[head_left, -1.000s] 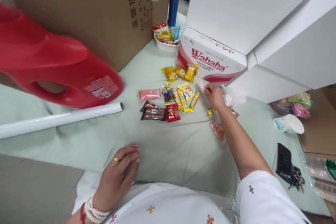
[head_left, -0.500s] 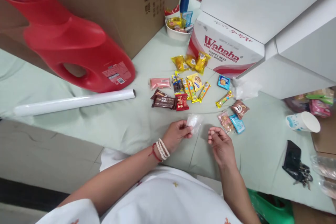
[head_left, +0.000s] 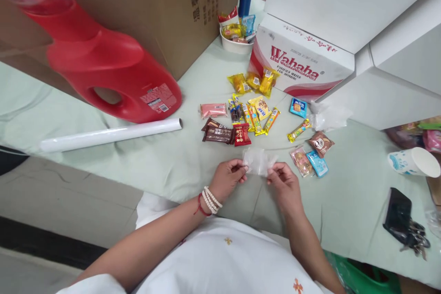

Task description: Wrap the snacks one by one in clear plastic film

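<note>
A small clear plastic bag [head_left: 257, 161] is stretched between my two hands, just above the cloth. My left hand [head_left: 228, 177], with white beads and a red cord at the wrist, pinches its left edge. On the other side, my right hand [head_left: 285, 187] pinches the right edge between thumb and fingers. Beyond the bag lie dark brown wrapped bars [head_left: 218, 134], a red packet [head_left: 241, 134], yellow stick packets [head_left: 255, 119] and a pink packet [head_left: 213, 110]. Right of my right hand are a blue packet [head_left: 317, 163], a clear-wrapped snack [head_left: 301, 161] and a brown packet [head_left: 320, 143].
A red detergent jug [head_left: 113, 64] and a white tube [head_left: 113, 135] occupy the left. At the back stand a snack-filled bowl [head_left: 237, 47] and a Wahaha box [head_left: 299, 64]. Crumpled clear plastic [head_left: 329, 115], a paper cup [head_left: 413, 162] and keys with a black case [head_left: 398, 216] lie right.
My right hand has moved left and taken hold of the bag's right edge. The bag, bunched in my left hand before, is now spread wide between both hands. The view has shifted slightly.
</note>
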### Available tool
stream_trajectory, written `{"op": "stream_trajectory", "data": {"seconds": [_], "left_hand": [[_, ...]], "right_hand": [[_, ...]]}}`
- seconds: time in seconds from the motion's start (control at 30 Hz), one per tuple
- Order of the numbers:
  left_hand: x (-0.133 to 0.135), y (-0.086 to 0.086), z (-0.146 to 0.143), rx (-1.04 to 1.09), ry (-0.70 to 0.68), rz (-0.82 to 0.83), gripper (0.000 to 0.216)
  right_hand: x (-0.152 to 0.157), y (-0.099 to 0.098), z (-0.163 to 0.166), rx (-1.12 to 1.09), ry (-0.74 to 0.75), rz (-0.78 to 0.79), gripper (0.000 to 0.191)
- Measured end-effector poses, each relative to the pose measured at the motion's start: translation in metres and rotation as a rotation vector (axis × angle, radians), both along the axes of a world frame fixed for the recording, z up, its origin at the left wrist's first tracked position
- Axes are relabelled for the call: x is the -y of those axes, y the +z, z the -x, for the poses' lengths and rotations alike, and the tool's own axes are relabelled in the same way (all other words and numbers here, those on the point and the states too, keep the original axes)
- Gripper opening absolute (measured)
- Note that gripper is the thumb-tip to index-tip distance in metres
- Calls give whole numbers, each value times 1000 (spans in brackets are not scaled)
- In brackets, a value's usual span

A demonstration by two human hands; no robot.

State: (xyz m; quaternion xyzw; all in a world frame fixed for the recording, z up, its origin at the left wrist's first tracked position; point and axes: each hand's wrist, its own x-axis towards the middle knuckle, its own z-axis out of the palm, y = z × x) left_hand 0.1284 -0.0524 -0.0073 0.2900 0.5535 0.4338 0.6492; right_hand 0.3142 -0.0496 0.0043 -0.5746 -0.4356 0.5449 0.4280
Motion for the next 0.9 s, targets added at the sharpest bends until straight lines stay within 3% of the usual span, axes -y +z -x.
{"op": "stream_trajectory", "data": {"seconds": [0.1, 0.27, 0.4, 0.53, 0.63, 0.77, 0.9], "left_hand": [[-1, -2, 8, -15, 30, -35, 30], [0, 0, 4, -87, -45, -113, 23], [2, 5, -2, -288, -142, -286, 16], [5, 11, -2, -471, -204, -482, 11], [6, 14, 2, -370, -236, -439, 13], [3, 12, 4, -209, -140, -274, 37], [4, 9, 1, -361, -132, -341, 34]], "right_hand": [[-6, -2, -27, -38, -122, 51, 32], [-3, 13, -45, 196, -315, -46, 34], [3, 29, -12, 164, -90, -22, 32], [-5, 27, 25, 156, 122, 8, 32], [-12, 21, 32, 162, 173, -5, 27], [-11, 17, 25, 192, 243, -38, 24], [-2, 17, 22, 111, 202, 10, 29]]}}
